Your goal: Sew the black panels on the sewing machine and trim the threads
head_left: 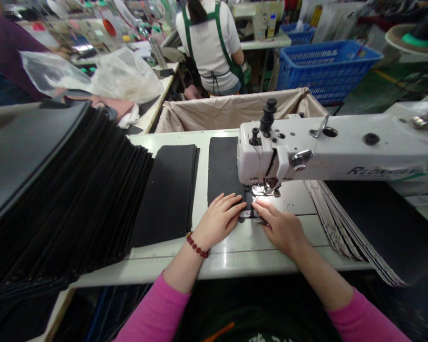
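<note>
A black sheet-like panel (223, 164) lies on the machine bed, its right edge under the needle area of a white sewing machine (264, 147). My left hand (223, 216) rests flat on the panel's near part, fingers stretched and slightly apart. Beside the lit presser foot (266, 190), my right hand (281, 225) has its fingers extended, tips touching near the panel's right edge. A small metal piece sits between the two hands, and a dark pointed bit shows below the right fingers; what it is I cannot tell.
A tall stack of black panels (67, 190) stands left, with a lower stack (166, 190) beside it. More panels with pale edges (374, 223) lie right, under the machine arm. Behind are a fabric-lined bin (214, 114), a blue basket (324, 71) and a seated person (214, 47).
</note>
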Demonstrator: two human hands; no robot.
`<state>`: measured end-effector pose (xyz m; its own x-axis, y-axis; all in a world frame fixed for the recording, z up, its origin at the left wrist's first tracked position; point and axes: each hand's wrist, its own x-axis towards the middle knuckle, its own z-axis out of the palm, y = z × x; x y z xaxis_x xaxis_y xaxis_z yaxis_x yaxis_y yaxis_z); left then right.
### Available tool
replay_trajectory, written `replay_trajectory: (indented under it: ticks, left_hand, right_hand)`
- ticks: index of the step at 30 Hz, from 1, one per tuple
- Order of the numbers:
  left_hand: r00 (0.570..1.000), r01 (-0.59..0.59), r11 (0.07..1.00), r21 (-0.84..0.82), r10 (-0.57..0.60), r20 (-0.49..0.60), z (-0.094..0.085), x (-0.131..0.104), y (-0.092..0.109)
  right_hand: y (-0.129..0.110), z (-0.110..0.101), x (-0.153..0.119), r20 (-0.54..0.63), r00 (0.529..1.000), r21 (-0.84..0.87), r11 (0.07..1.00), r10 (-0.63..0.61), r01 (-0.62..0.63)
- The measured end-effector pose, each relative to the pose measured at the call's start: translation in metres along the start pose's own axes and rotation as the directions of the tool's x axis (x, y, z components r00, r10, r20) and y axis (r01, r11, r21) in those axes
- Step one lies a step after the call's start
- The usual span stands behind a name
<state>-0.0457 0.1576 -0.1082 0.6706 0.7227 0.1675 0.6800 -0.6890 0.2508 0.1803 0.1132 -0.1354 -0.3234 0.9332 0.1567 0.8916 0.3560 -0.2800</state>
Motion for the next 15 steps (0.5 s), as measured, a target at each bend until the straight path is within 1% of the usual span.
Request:
replay_trajectory:
  ticks: [9,15]
  left_hand:
    - [0.998,0.060,0.998,0.013,-0.059,-0.015,0.0011,0.0049,0.0019]
    - [0.996,0.092,0.995,0.042,-0.092,0.004,0.0051,0.0090,-0.0010]
  right_hand:
    - [0.0007,-0.0013,-0.0011,-0.008,1.000,0.035,0.999,0.003,-0.003]
    - [0.0002,0.0012,-0.0004,-0.022,1.000,0.036,0.999,0.012,-0.011]
